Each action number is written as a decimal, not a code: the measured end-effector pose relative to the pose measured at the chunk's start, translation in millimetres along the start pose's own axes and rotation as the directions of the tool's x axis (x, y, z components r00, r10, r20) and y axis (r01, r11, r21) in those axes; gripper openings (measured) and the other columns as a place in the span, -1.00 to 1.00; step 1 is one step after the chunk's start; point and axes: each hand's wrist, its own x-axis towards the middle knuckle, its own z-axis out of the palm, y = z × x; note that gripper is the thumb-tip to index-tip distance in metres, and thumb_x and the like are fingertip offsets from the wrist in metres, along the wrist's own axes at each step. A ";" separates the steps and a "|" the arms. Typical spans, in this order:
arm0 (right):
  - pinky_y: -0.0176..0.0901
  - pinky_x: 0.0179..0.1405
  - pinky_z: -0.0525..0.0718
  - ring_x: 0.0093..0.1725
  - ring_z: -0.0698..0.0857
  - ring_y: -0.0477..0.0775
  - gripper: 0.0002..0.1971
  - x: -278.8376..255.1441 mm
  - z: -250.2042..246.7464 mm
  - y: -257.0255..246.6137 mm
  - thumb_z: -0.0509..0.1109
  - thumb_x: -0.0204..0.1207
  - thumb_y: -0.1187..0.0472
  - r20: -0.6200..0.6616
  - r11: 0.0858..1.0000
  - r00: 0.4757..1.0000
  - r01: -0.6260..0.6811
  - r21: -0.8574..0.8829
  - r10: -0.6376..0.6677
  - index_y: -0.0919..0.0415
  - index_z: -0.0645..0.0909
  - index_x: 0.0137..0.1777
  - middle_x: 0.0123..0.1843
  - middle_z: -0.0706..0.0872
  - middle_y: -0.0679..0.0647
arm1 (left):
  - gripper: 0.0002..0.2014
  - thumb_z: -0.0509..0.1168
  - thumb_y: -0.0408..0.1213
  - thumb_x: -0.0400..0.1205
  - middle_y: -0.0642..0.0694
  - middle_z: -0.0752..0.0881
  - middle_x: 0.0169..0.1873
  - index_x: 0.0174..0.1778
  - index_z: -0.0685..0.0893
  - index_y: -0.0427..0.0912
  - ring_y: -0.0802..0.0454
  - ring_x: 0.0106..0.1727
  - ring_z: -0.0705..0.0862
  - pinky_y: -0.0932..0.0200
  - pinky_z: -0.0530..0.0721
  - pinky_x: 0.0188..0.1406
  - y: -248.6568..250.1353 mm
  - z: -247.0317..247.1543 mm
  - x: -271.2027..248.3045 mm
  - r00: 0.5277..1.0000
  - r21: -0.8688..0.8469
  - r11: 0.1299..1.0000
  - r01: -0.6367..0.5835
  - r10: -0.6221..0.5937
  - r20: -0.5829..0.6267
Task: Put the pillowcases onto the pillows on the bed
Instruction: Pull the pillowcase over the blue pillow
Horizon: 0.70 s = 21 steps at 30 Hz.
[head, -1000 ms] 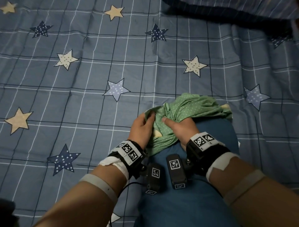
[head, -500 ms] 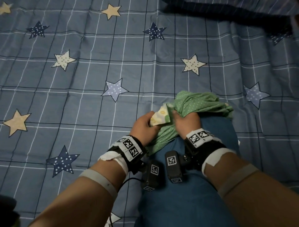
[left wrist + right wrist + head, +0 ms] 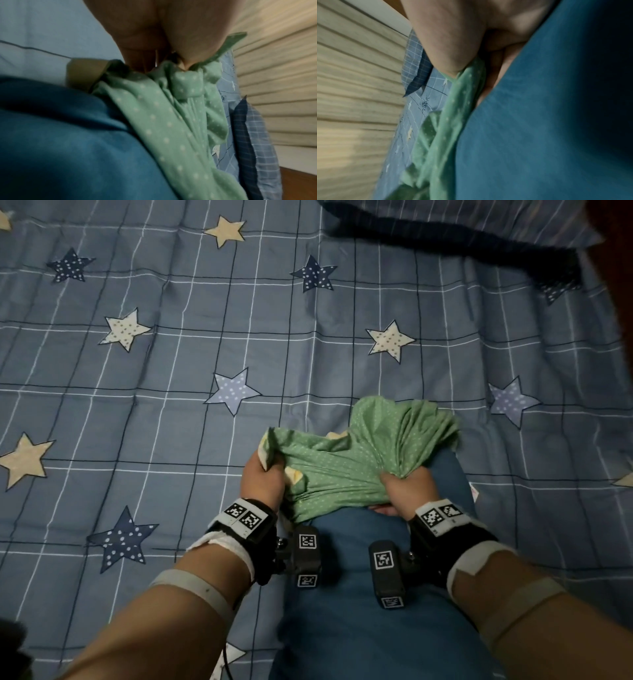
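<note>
A green pillowcase with white dots (image 3: 363,460) is bunched over the far end of a plain blue pillow (image 3: 346,631) that runs toward me on the bed. My left hand (image 3: 262,481) grips the gathered left edge of the pillowcase (image 3: 164,111), where a yellowish lining shows. My right hand (image 3: 406,491) grips the gathered right edge of the pillowcase (image 3: 453,121) against the pillow (image 3: 539,121). In the left wrist view the pillow (image 3: 68,142) lies below the cloth. Both sets of fingertips are buried in the folds.
The bed is covered by a blue checked sheet with stars (image 3: 171,371). A dark strip of checked bedding (image 3: 462,244) lies across the far right. A slatted wooden wall (image 3: 278,67) stands past the bed's edge.
My hands have moved apart while gripping the pillowcase, stretching its opening wider across the end of the pillow. The cloth now lies more spread out between them.
</note>
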 end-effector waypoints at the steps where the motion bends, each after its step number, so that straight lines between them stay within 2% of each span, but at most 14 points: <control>1: 0.14 -0.40 0.81 -0.20 0.79 0.26 -0.88 -1.1 -2.0 -4.9 0.45 0.52 0.32 0.031 0.998 0.999 -0.010 0.056 0.008 0.13 0.65 -0.22 -0.08 0.78 0.22 | -0.80 0.32 -0.29 0.53 -0.11 0.77 -0.16 0.05 0.70 -0.03 -0.20 0.02 0.78 -0.35 0.74 0.15 2.4 1.9 -2.4 1.000 0.043 0.999 0.020 -0.020 0.014; 3: 0.08 -0.31 0.82 -0.05 0.80 0.23 -0.91 3.7 -10.2 -16.5 0.49 0.51 0.28 0.067 0.983 0.998 -0.001 0.184 -0.011 0.11 0.65 -0.06 0.04 0.78 0.17 | -0.69 0.35 -0.37 0.47 -0.17 0.71 -0.13 0.13 0.59 -0.12 -0.28 0.04 0.75 -0.27 0.75 0.11 10.7 2.2 -1.1 0.999 0.197 0.980 0.027 -0.036 0.039; 4: 0.06 -0.28 0.82 0.00 0.79 0.23 -0.82 6.3 -16.0 -23.6 0.51 0.51 0.24 0.072 0.969 0.997 0.002 0.248 -0.020 0.12 0.63 0.06 0.10 0.77 0.15 | -0.61 0.37 -0.39 0.47 -0.19 0.68 -0.07 0.22 0.53 -0.15 -0.27 0.04 0.72 -0.15 0.73 0.12 18.7 1.7 -1.0 0.999 0.312 0.950 0.004 -0.017 0.036; 5: 0.04 -0.28 0.82 0.01 0.79 0.23 -0.70 13.4 -21.3 -28.0 0.52 0.51 0.19 0.059 0.957 0.998 0.012 0.291 -0.030 0.13 0.58 0.20 0.13 0.76 0.13 | -0.53 0.38 -0.42 0.48 -0.21 0.66 0.01 0.31 0.46 -0.15 -0.26 0.06 0.68 -0.04 0.67 0.12 26.5 2.2 -0.4 0.999 0.438 0.898 -0.038 0.031 0.025; 7: 0.01 -0.30 0.82 -0.05 0.80 0.24 -0.53 27.0 -33.7 -36.4 0.50 0.53 0.09 -0.008 0.942 1.000 0.026 0.336 -0.024 0.19 0.46 0.36 0.13 0.73 0.17 | -0.37 0.38 -0.44 0.45 -0.26 0.57 0.22 0.43 0.37 -0.08 -0.28 0.23 0.57 -0.06 0.56 0.26 45.7 6.8 -5.2 0.976 0.622 0.760 -0.185 0.218 0.025; 9: -0.01 -0.39 0.80 -0.15 0.79 0.23 -0.51 43.5 -48.7 -39.0 0.44 0.55 0.02 -0.086 0.935 0.996 0.029 0.355 0.002 0.28 0.46 0.36 0.08 0.72 0.26 | -0.32 0.42 -0.33 0.40 -0.24 0.50 0.32 0.46 0.39 0.00 -0.27 0.35 0.47 -0.11 0.49 0.35 66.6 20.5 -16.6 0.882 0.725 0.570 -0.387 0.458 0.110; 11: -0.04 -0.43 0.79 -0.17 0.76 0.22 -0.59 61.2 -65.7 -33.0 0.39 0.55 0.10 -0.164 0.958 0.986 0.059 0.280 -0.013 0.26 0.46 0.32 0.10 0.70 0.31 | -0.40 0.45 -0.12 0.41 -0.16 0.51 0.33 0.40 0.50 0.02 -0.22 0.38 0.43 -0.10 0.46 0.36 83.3 43.0 -27.8 0.763 0.755 0.354 -0.552 0.578 0.288; 12: 0.00 -0.34 0.82 -0.13 0.75 0.23 -0.62 69.8 -74.6 -27.8 0.40 0.49 0.18 -0.200 0.986 0.979 0.079 0.149 -0.048 0.18 0.45 0.27 0.15 0.70 0.31 | -0.47 0.43 -0.03 0.44 -0.13 0.54 0.31 0.34 0.56 0.03 -0.20 0.38 0.44 -0.08 0.47 0.35 88.5 57.2 -31.9 0.722 0.739 0.284 -0.611 0.582 0.373; 13: 0.06 -0.19 0.82 -0.07 0.75 0.24 -0.61 76.8 -82.7 -23.0 0.41 0.41 0.24 -0.215 0.995 0.971 0.101 -0.008 -0.101 0.07 0.42 0.22 0.15 0.73 0.28 | -0.54 0.40 0.04 0.46 -0.11 0.57 0.27 0.28 0.60 0.04 -0.18 0.34 0.48 -0.06 0.51 0.33 92.0 72.4 -35.1 0.696 0.699 0.266 -0.664 0.561 0.448; 15: -0.05 -0.02 0.68 -0.02 0.73 0.19 -0.55 84.9 -94.5 -14.7 0.45 0.38 0.32 -0.185 0.948 0.958 0.163 -0.273 -0.219 0.02 0.41 0.22 0.05 0.75 0.17 | -0.51 0.42 0.15 0.46 -0.08 0.60 0.18 0.26 0.60 0.05 -0.15 0.25 0.57 -0.04 0.60 0.26 89.9 104.2 -39.4 0.697 0.605 0.351 -0.715 0.431 0.573; 16: -0.16 -0.02 0.57 -0.01 0.70 0.14 -0.51 86.0 -97.8 -13.6 0.48 0.39 0.35 -0.153 0.927 0.956 0.191 -0.323 -0.250 0.07 0.43 0.28 0.04 0.72 0.14 | -0.42 0.45 0.21 0.42 -0.08 0.59 0.19 0.31 0.55 0.06 -0.15 0.25 0.59 -0.05 0.62 0.25 85.5 118.6 -41.2 0.699 0.591 0.373 -0.715 0.345 0.627; 17: -0.23 -0.02 0.51 0.01 0.67 0.09 -0.46 91.7 -100.9 -10.1 0.51 0.40 0.35 -0.113 0.915 0.954 0.228 -0.332 -0.279 0.12 0.43 0.35 0.07 0.68 0.12 | -0.31 0.47 0.27 0.38 -0.09 0.56 0.22 0.36 0.50 0.07 -0.16 0.27 0.58 -0.11 0.63 0.25 79.8 130.5 -42.6 0.699 0.615 0.340 -0.712 0.260 0.666; 20: -0.30 0.13 0.50 0.13 0.62 -0.03 -0.32 100.2 -102.8 -9.4 0.56 0.40 0.30 -0.029 0.893 0.942 0.307 -0.329 -0.334 0.12 0.40 0.51 0.17 0.61 -0.01 | -0.14 0.46 0.38 0.30 -0.05 0.49 0.35 0.45 0.35 0.13 -0.20 0.37 0.49 -0.28 0.60 0.23 60.8 150.8 -42.6 0.726 0.713 0.139 -0.687 0.127 0.676; 21: -0.25 0.20 0.54 0.16 0.64 -0.04 -0.34 106.6 -104.1 -7.8 0.56 0.40 0.26 -0.009 0.879 0.934 0.332 -0.342 -0.357 0.08 0.43 0.51 0.18 0.63 -0.04 | -0.14 0.42 0.43 0.30 -0.02 0.48 0.38 0.46 0.34 0.14 -0.19 0.40 0.47 -0.30 0.59 0.23 55.9 153.5 -42.3 0.740 0.732 0.112 -0.672 0.118 0.662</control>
